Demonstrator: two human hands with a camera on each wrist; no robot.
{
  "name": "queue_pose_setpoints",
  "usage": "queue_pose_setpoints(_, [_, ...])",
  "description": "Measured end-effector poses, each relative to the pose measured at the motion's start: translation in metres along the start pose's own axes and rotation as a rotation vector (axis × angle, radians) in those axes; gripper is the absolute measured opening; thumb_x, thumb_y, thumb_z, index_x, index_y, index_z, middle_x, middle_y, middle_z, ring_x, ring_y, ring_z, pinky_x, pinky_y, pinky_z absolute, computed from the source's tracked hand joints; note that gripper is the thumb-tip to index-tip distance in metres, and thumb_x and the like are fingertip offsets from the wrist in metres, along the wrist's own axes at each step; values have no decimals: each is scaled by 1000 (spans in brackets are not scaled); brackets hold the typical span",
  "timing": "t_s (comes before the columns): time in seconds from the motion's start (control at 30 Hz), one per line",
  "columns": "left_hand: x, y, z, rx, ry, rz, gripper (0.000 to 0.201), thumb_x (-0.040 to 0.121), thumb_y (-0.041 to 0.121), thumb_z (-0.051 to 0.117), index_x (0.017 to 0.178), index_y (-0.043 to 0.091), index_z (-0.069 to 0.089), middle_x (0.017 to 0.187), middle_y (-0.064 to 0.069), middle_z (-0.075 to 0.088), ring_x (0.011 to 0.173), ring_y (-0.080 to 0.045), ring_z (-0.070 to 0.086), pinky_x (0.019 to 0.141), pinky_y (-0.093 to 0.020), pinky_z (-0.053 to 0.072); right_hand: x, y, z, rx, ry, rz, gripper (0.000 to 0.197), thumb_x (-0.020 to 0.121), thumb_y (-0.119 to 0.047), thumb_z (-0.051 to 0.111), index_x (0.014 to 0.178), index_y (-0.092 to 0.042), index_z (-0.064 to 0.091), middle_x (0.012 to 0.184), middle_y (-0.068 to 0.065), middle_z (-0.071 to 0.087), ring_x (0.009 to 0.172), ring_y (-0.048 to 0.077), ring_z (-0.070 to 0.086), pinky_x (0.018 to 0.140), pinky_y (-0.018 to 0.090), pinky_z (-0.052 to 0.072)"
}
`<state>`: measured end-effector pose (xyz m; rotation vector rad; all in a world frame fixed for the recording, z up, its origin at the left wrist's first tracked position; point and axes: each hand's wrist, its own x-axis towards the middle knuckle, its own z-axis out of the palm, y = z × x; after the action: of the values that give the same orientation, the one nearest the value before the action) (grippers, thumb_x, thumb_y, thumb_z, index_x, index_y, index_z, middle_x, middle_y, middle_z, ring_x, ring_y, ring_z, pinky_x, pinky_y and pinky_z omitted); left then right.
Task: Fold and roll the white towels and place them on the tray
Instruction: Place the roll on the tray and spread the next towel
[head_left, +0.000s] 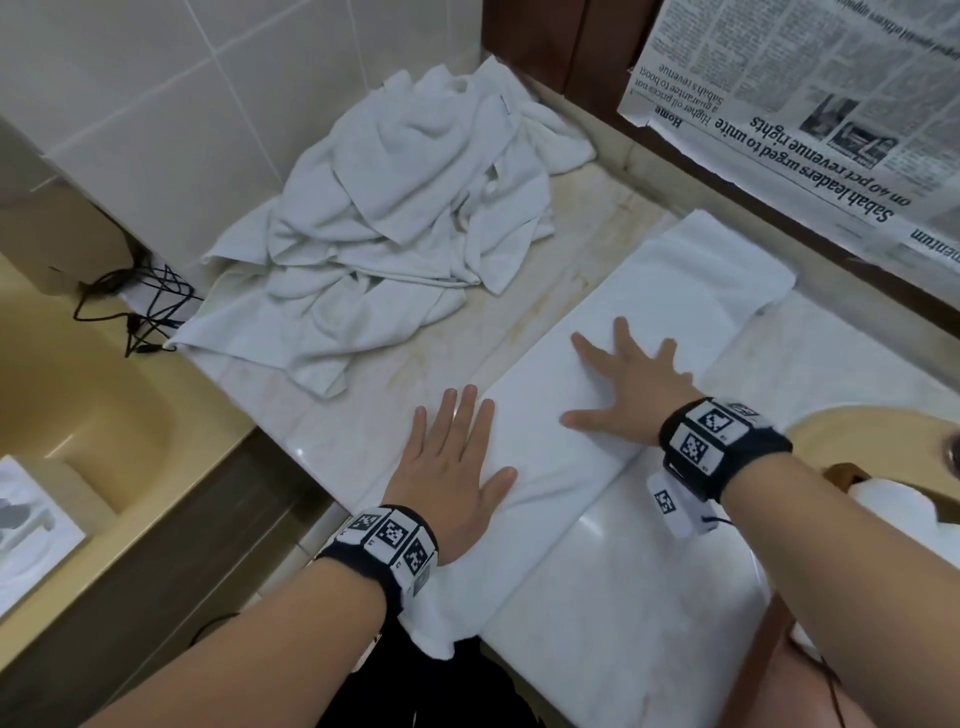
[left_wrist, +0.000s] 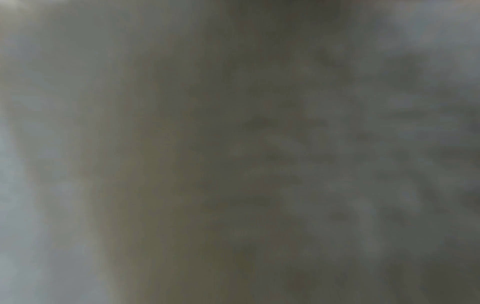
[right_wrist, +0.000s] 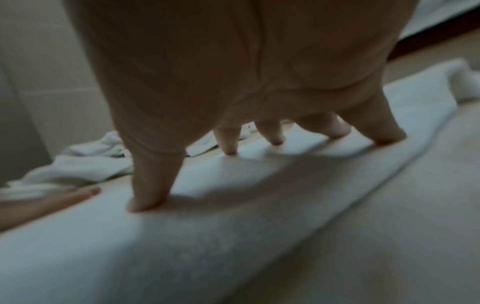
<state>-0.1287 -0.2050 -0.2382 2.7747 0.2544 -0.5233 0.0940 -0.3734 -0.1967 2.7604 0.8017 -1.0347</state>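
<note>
- Left hand (head_left: 457, 467): bare, with a bare forearm and no sleeve.
- Left wristband (head_left: 384, 545): black fabric, carrying white square tags printed with black-and-white block patterns.
- Right hand (head_left: 631, 395): bare, forearm bare.
- Right wristband (head_left: 722, 441): black, same patterned tags; a white tagged block hangs beneath it.

The head view is evenly and brightly lit from above, with soft shadows and a pale sheen on the glossy marble counter (head_left: 623, 597). Straight lines bow toward its edges. The folded white towel (head_left: 613, 332) looks nearly washed out. The left wrist view is a dim, grey-brown blur with nothing legible. The right wrist view is dim and smeared; the right hand (right_wrist: 233, 82) casts a dark shadow onto the towel.
</note>
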Motion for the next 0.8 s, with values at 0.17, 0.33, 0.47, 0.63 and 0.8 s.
queue_pose_setpoints(0.17, [-19, -7, 4, 78, 12, 96, 83, 103, 65, 3, 161, 9, -12, 169, -6, -23, 155, -23, -23, 125, -51, -4, 30, 38, -32, -27, 25, -13, 108, 66, -90, 61, 148, -68, -6, 166, -17, -22, 151, 51, -9, 115, 74, 17])
queue_pose_setpoints(0.33, [-29, -6, 11, 107, -7, 101, 80, 105, 62, 1, 163, 7, 3, 171, -10, -4, 158, -27, -3, 123, -53, 6, 43, 60, -56, -20, 68, -19, 110, 68, -86, 65, 154, -61, 1, 169, -14, -17, 154, 45, -10, 119, 71, 8])
queue_pose_setpoints(0.47, [-27, -1, 10, 54, -10, 87, 87, 96, 70, -11, 160, 12, -19, 166, -4, -28, 153, -20, -29, 124, -48, -10, 24, 45, -39, 83, 214, -3, 102, 81, -73, 66, 161, -48, 7, 170, -7, -14, 155, 40, -11, 123, 64, 8])
queue_pose_setpoints(0.63, [-31, -4, -4, -72, -41, 121, 101, 90, 82, 7, 159, 15, -23, 163, 2, -35, 147, -12, -38, 125, -44, -15, -51, -6, -1, 367, 379, -27, 66, 94, -50, 65, 154, -37, 40, 159, 3, 31, 149, 26, 24, 119, 38, 28])
queue_pose_setpoints(0.8, [-54, -32, -10, -62, 24, 244, 112, 84, 85, 42, 164, 19, -2, 170, 5, -7, 156, -14, -6, 127, -34, -1, -140, -50, 46, 375, 238, -25, 37, 88, -52, 67, 119, -38, 54, 105, -12, 47, 102, 10, 50, 84, 28, 45])
